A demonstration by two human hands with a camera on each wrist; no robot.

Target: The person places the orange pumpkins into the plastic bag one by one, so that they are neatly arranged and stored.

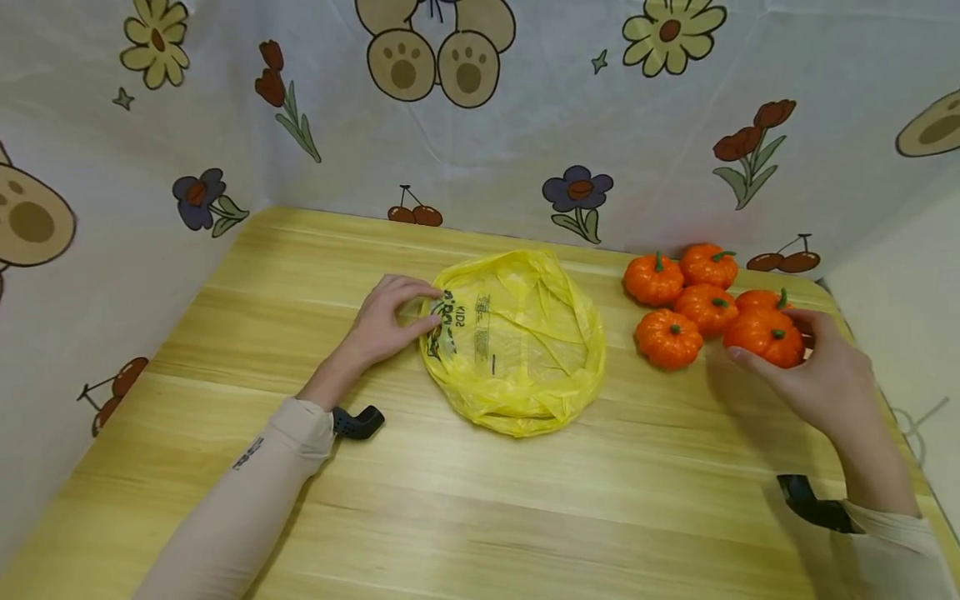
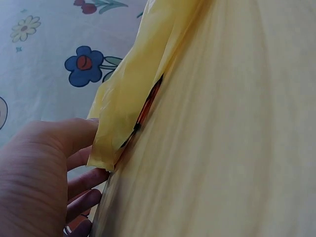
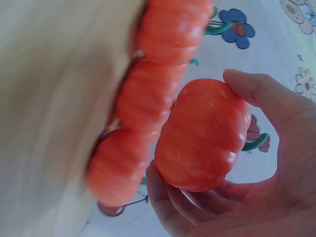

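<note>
A yellow plastic bag with black print lies spread in a round shape on the wooden table. At its left edge my left hand pinches the rim between thumb and fingers; the left wrist view shows the bag's edge at the fingertips. On the right, my right hand grips a small orange toy pumpkin with a green stem, held above the table. In the right wrist view, thumb and fingers span this pumpkin. Several similar pumpkins sit clustered just left of that hand.
A pale cloth printed with flowers, cherries and paws hangs behind the wooden table. The pumpkin cluster stands near the table's back right corner. Black curved camera mounts stick out at both wrists.
</note>
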